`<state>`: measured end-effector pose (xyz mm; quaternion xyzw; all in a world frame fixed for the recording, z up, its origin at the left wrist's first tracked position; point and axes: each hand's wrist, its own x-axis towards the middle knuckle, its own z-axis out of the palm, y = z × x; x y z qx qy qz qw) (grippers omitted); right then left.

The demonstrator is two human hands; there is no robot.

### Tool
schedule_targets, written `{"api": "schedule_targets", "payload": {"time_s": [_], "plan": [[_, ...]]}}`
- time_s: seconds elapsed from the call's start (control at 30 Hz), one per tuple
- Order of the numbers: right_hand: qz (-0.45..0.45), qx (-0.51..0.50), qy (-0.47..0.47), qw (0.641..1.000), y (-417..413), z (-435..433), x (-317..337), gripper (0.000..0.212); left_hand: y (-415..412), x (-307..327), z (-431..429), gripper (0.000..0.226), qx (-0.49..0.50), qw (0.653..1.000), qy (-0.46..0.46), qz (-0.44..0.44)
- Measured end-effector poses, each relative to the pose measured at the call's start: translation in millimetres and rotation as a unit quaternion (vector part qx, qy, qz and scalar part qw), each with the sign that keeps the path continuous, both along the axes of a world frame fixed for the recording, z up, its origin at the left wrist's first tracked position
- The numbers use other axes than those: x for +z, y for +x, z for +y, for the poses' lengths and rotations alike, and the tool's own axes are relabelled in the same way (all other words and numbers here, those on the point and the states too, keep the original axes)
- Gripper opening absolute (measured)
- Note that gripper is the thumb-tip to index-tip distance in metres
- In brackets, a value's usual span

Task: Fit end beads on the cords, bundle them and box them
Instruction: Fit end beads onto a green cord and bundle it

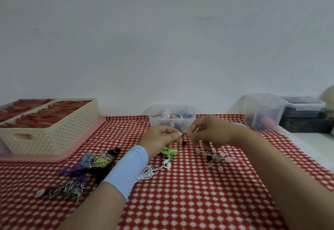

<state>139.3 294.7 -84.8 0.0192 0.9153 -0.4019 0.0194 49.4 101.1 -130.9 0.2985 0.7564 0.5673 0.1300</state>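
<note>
Left hand (pixel 160 136) pinched the green cord (pixel 170 151) end; right hand (pixel 209 132) fingers curled beside it, bead unclear. Next, push one on.

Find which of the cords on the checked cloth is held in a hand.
The green cord: the left hand pinches its end. The white cord, the striped cord and the mixed pile lie on the cloth, in no hand.

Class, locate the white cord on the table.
Head view, left of centre: white cord lies on the checked cloth beside the blue sleeve, below the green cord.
</note>
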Motion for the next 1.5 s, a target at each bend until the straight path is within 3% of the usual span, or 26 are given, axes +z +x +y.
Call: {"api": "schedule_targets", "payload": {"time_s": [0.17,0.33,0.53,1.3,1.5], "plan": [[-0.019,0.015,-0.097,0.995,2,-3,-3,0.009,-3,-2,-1,0.007,0.004,0.998,0.039,-0.041],[0.03,-0.025,-0.156,0.987,1,-5,-4,0.012,-4,-3,-3,0.011,-0.023,0.995,0.073,-0.071],[0.029,-0.02,-0.275,0.961,-3,-13,-6,0.018,-2,-1,-4,0.013,-0.047,0.989,0.093,-0.106],[-0.005,0.001,-0.315,0.949,-3,-20,-5,0.023,2,5,-6,0.016,-0.083,0.981,0.111,-0.132],[0.001,0.013,-0.336,0.942,-1,-19,-2,0.019,10,11,-4,0.017,-0.101,0.967,0.155,-0.177]]}}
